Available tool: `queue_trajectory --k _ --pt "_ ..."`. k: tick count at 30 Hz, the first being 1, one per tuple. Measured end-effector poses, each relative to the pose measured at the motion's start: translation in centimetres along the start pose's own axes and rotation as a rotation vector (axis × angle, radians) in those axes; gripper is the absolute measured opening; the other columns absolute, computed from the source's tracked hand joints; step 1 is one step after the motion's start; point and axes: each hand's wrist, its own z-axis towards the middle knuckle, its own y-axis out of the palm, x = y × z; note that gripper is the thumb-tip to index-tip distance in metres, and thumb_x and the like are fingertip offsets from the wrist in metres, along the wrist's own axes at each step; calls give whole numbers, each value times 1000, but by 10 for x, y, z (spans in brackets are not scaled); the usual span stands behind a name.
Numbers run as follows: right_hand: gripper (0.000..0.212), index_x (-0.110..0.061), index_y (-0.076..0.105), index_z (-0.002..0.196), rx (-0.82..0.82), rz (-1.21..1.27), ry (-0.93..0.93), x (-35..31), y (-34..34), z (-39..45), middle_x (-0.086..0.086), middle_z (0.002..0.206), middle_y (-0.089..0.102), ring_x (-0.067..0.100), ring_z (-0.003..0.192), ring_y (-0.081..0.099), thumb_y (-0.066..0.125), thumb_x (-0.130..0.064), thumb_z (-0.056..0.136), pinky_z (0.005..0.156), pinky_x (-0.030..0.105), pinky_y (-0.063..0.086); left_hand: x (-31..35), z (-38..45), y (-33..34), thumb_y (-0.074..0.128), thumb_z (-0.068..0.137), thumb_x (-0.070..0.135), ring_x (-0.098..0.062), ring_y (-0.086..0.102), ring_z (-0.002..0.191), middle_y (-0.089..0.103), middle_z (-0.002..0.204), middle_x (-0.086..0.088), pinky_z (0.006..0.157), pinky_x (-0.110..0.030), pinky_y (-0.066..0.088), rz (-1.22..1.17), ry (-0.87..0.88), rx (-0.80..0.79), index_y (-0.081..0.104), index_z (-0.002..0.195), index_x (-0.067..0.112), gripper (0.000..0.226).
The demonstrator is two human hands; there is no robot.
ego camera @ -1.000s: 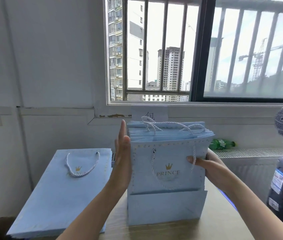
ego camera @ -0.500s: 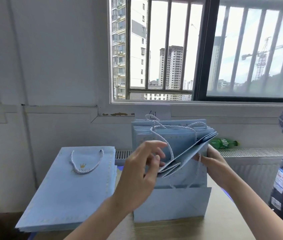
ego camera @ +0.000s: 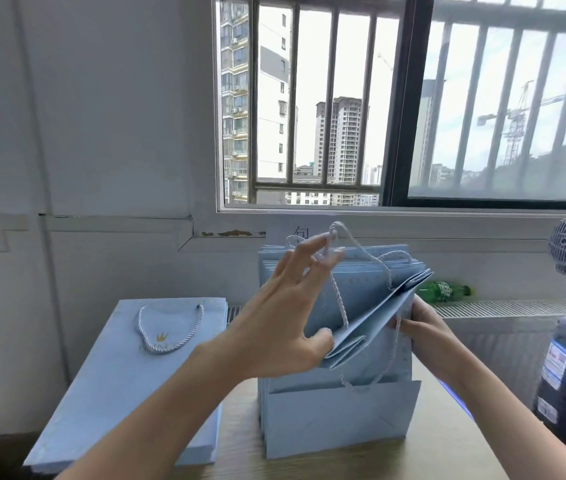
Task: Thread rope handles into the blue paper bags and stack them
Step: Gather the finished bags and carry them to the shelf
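Pinching rope handle (ego camera: 338,299), left hand (ego camera: 285,327); right hand (ego camera: 423,330) grips folded bag (ego camera: 375,320).

Wooden table (ego camera: 430,459); flat bag stack (ego camera: 129,382) beside upright bags (ego camera: 337,417).

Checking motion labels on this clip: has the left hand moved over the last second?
Yes. The left hand rose from the upright row of light blue paper bags toward the window sill, fingers lifting a white rope handle.
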Motion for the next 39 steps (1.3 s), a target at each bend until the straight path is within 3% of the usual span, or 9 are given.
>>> queue_trajectory --k 3,6,8,11,17,23,28,36,39 --pt "80 -11 63 105 6 -1 2 1 -1 1 4 99 72 16 88 69 94 -41 37 70 25 54 2 8 -7 58 72 3 -7 24 138 24 152 5 112 -11 12 33 199 -21 34 145 7 77" --pt "78 -10 63 107 14 -10 19 2 -2 2 6 100 71 18 89 68 93 -39 41 69 26 54 1 0 -5 55 80 12 -4 50 99 57 105 7 93 -14 39 104 200 164 60 120 8 40" --pt "80 -7 61 110 22 -13 27 4 -4 3 9 102 71 20 89 68 93 -37 43 69 27 54 -1 -12 -5 44 86 36 -6 46 64 48 67 16 65 -17 40 123 7 211 67 90 16 30" --pt "68 -6 58 114 23 -7 44 6 -7 3 11 104 70 23 91 68 87 -24 55 69 29 55 -4 -23 -4 35 93 54 -14 37 38 42 39 -3 49 -27 37 -63 -391 -32 43 45 9 66" --pt "48 -6 57 116 28 6 49 6 -5 1 11 108 70 25 94 68 66 -8 69 69 30 55 -30 -26 0 45 96 40 -13 27 32 38 36 0 40 -20 23 -599 -990 -138 51 65 5 47" --pt "43 -6 59 111 20 -12 28 6 -6 1 8 101 71 21 90 68 66 -8 68 67 27 54 -26 -34 18 65 65 65 -4 49 77 50 91 7 65 -13 39 -136 -633 385 43 97 23 57" --pt "80 -6 57 116 7 -30 27 6 -7 1 11 108 69 24 95 67 90 -34 48 71 29 55 -41 -40 23 53 86 40 -9 31 124 28 132 7 103 -15 26 92 -192 421 40 134 39 50" --pt "84 -6 59 113 51 -26 -2 7 -2 2 12 108 69 25 95 66 91 -41 45 73 29 55 -16 -40 21 42 83 -11 -6 55 109 52 122 -1 88 -12 40 -50 31 433 65 107 15 42" --pt "82 -6 59 114 46 -28 -21 7 -2 2 11 109 68 23 96 66 90 -40 47 75 28 55 -7 -39 19 41 86 -8 0 58 101 60 108 -5 79 -9 41 -142 36 435 67 103 19 41"
